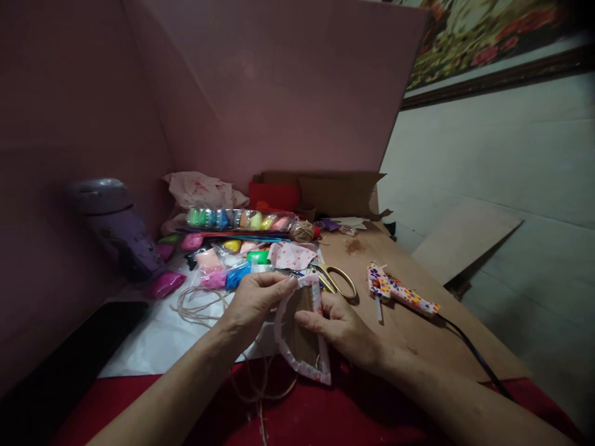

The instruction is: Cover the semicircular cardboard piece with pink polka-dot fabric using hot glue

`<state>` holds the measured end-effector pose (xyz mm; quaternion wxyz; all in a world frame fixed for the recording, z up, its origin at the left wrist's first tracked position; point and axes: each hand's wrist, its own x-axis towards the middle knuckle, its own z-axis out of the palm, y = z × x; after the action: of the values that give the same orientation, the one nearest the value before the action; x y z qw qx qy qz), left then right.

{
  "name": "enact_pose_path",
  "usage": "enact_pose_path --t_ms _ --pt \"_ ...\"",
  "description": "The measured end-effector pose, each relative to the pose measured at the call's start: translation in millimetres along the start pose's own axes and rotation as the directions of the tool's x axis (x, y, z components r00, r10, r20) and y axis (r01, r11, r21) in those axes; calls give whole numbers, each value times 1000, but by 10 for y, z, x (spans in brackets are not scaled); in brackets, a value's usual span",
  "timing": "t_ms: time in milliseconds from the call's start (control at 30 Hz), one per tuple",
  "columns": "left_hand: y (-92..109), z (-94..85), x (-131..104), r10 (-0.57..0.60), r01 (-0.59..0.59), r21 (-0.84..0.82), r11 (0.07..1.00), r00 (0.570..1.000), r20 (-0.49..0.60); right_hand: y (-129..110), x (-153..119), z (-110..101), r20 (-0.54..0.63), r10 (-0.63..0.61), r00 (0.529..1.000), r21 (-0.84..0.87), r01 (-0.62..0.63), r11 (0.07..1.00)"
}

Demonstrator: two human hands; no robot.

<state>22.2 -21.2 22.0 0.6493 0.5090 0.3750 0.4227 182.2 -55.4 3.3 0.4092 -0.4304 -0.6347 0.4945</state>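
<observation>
Between my hands is a curved cardboard piece [300,334], its edge wrapped in pale pink patterned fabric and its bare brown side facing me. My right hand [346,325] grips it along the straight right side, with the thumb laid over the cardboard. At its upper left edge, the thumb and fingers of my left hand [260,300] are pinched together; whether a strand of twine is also between them is hidden. Loose twine [261,396] hangs below the piece over the red cloth. Gold-handled scissors [341,282] lie just beyond my right hand.
A flower-patterned glue gun [402,294] with a black cord rests on brown cardboard [446,347] at right. Behind my hands lie bagged coloured clay [223,218], a twine ball [303,231] and a fabric scrap [292,255]. A purple bottle [121,229] stands left, near coiled twine [193,313].
</observation>
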Motion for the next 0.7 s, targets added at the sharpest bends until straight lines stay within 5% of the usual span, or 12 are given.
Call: enact_pose_path --t_ms 367,567,700 --pt "10 60 5 126 -117 139 983 991 -53 7 0 13 81 17 997 80 -23 997" --pt "12 108 -23 94 -84 97 992 990 -108 -57 15 7 157 45 987 132 -66 989" --pt "0 63 2 67 -63 121 991 997 -35 -106 -7 24 236 97 967 82 -119 990"
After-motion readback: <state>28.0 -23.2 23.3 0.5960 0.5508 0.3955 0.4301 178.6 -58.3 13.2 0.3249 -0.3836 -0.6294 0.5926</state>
